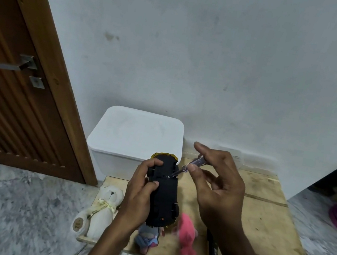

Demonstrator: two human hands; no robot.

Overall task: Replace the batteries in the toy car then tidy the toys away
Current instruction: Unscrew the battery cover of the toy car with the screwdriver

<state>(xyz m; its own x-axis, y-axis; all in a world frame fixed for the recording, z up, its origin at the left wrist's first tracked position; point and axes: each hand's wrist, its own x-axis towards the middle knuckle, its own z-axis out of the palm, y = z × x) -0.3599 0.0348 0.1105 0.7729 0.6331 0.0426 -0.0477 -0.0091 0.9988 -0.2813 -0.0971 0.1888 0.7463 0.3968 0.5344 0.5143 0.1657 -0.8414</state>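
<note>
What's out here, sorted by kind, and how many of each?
Soft toys: 3 (white bear, grey-blue one, pink one)
Toy car: 1
Screwdriver: 1
White box: 1
Black object, unclear what: 1
Total: 7

Dim, flat indoor light with a cool grey cast.
Soft shadows fall on the wall point(216, 68) behind the white bin point(135, 135); wide-angle bending tilts the door point(19, 59) (strongest at the edges), and the floor point(8, 201) smears.
</note>
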